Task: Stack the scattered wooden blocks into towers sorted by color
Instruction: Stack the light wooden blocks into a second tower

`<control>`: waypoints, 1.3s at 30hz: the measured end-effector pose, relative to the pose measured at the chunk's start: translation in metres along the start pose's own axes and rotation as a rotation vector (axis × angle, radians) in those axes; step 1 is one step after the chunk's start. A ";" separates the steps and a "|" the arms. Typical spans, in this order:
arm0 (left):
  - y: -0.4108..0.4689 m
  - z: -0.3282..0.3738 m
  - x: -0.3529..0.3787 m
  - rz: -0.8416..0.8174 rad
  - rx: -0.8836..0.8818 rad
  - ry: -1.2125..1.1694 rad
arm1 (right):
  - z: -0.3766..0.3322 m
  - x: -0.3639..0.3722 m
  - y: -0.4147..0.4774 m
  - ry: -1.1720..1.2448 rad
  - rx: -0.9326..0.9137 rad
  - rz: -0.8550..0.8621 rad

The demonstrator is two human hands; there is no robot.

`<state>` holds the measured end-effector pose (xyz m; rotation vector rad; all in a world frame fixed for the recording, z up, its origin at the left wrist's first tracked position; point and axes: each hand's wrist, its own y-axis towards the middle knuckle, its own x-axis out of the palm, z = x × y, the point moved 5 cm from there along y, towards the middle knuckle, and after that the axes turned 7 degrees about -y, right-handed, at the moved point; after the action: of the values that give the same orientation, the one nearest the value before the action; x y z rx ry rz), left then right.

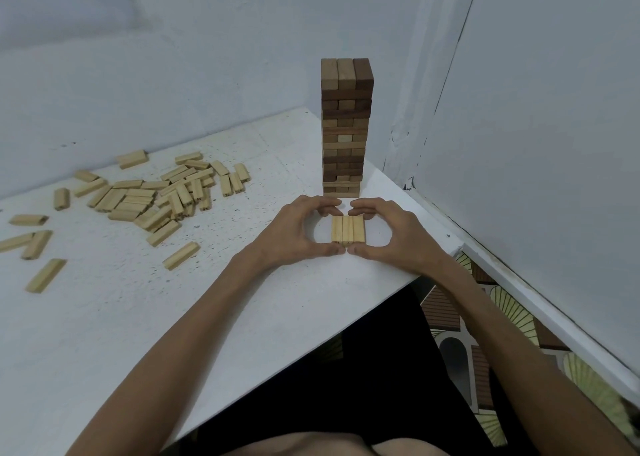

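1. Brown tower (344, 126): an upright stack of dark and mid-brown blocks, laid crosswise in threes, just beyond the fingertips of both hands. No brown blocks lie loose, so this colour appears done.
2. Row of three pale blocks (348, 229): flat on the table (242, 300), side by side, long edges flush, enclosed between the two hands. Probably the base layer of a second tower.
3. Left hand (298, 227): curled, thumb at the row's near end, fingers at its far end, pinching the left side.
4. Right hand (398, 234): a mirrored curl, pinching the right side, with thumb tips almost meeting.
5. Loose pale blocks (156, 199): a heap with strays, well to the left of the left hand. All are unstacked.
6. Appearance: smooth rectangular bars of light wood with faint grain.
7. Progress, as judged: roughly half, with the pale tower barely begun.
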<state>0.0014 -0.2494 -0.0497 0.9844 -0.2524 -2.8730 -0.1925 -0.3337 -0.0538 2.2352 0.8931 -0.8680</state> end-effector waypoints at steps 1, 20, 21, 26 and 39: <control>0.000 0.001 0.000 -0.008 0.001 0.004 | -0.001 0.000 0.000 -0.007 -0.001 -0.001; -0.069 -0.005 -0.055 0.079 -0.078 0.346 | -0.076 0.016 0.027 -0.309 -0.195 -0.086; -0.076 -0.006 -0.060 0.084 -0.083 0.362 | -0.082 0.020 0.029 -0.311 -0.216 -0.091; -0.106 -0.017 -0.082 0.125 -0.139 0.439 | -0.107 0.041 0.037 -0.293 -0.276 -0.126; -0.167 -0.035 -0.125 0.381 -0.298 0.443 | -0.139 0.106 0.069 -0.273 -0.292 -0.183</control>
<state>0.1155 -0.0724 -0.0324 1.3046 0.0255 -2.2042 -0.0319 -0.2390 -0.0269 1.7580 1.0292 -1.0242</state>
